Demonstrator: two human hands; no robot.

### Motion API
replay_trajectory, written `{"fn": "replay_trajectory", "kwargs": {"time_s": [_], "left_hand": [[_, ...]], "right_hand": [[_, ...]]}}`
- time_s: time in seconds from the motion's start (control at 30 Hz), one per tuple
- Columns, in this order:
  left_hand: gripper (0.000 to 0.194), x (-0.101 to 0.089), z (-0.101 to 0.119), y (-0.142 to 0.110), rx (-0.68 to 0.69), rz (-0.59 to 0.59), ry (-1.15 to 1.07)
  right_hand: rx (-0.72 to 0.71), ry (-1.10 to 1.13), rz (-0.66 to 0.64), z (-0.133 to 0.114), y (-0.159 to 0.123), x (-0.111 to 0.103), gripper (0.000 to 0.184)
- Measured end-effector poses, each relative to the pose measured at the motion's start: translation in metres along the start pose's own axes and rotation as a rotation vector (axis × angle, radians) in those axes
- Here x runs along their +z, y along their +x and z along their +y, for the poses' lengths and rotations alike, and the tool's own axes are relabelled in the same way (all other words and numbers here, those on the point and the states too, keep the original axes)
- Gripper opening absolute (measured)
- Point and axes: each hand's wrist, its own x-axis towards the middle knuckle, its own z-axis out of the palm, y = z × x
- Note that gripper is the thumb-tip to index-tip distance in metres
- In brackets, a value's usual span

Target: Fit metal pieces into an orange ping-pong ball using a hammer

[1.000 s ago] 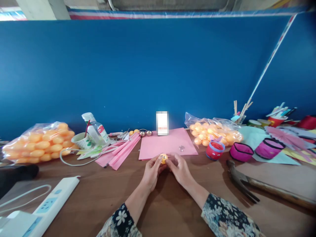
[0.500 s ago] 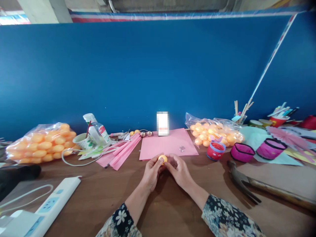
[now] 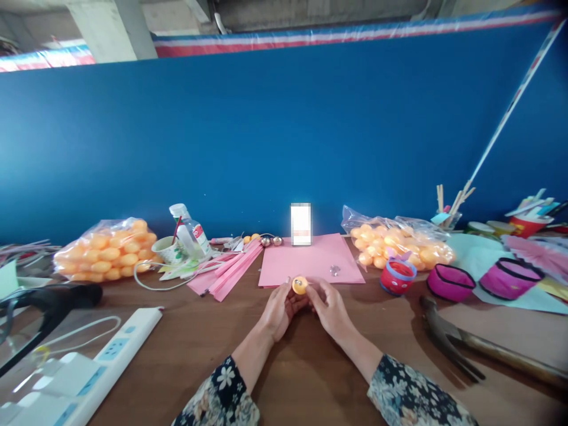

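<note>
Between my hands is a small orange ball, like a table tennis ball, with small pale and dark marks on the side facing me. My left hand is closed around its left and lower side. The fingers of my right hand pinch its right side. Some fingertips are hidden behind the ball. Just beyond my hands lies a pink sheet stack, with a small clear packet of tiny pieces on it.
Bags of orange balls stand at left and right. A hammer lies at right, near a red cup and magenta fabric bands. A white power strip is at left; a bottle and pink strips lie beyond.
My view has turned slightly to the left. The ball has rotated in my fingers, so its marks now face me, and my left thumb has moved off its front.
</note>
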Motion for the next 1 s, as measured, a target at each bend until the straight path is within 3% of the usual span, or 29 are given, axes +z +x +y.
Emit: {"fn": "replay_trajectory", "kwargs": {"time_s": [0.17, 0.47, 0.73, 1.0], "left_hand": [[0.029, 0.001, -0.002, -0.001, 0.040, 0.007, 0.041], [0.037, 0.007, 0.000, -0.004, 0.053, -0.005, 0.044], [0.036, 0.003, -0.002, -0.003, 0.041, 0.024, 0.037], [0.040, 0.003, -0.002, -0.002, 0.095, 0.060, 0.077]], "right_hand": [[-0.048, -0.028, -0.012, -0.004, 0.000, 0.000, 0.030], [-0.102, -0.025, -0.038, -0.003, -0.002, 0.002, 0.032], [0.162, 0.160, 0.040, 0.008, 0.006, -0.002, 0.041], [0.111, 0.127, 0.014, 0.007, 0.005, 0.000, 0.039]]}}
